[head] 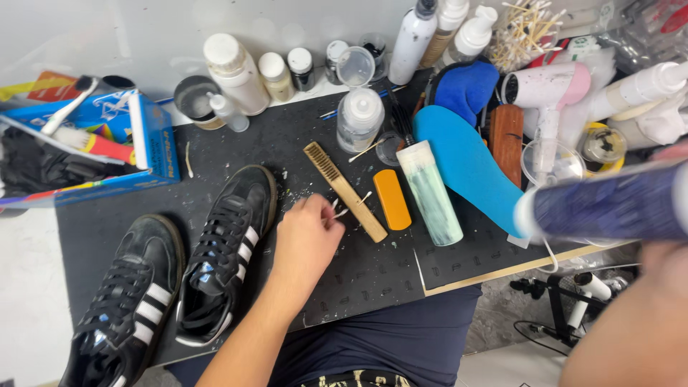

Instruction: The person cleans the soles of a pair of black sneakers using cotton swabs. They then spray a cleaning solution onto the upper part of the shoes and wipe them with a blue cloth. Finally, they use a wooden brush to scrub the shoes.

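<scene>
Beside black shoes [179, 265], left hand [307, 240] pinching cotton swab [337, 212], fingers closed on it. Brush [344, 190] lying just past fingertips. Right hand [663, 258] gripping big blurry tube [609, 204], held up close. Shoes looking not cleaned yet; insole [466, 165] already out.

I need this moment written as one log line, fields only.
left hand: pinching cotton swab beside wooden brush | right hand: holding blue bottle | black shoes: on mat

A shoe-care workbench: 2 black sneakers [179, 272], a wooden brush [344, 190], cleaner bottles [358, 118], a blue insole [466, 165].
</scene>
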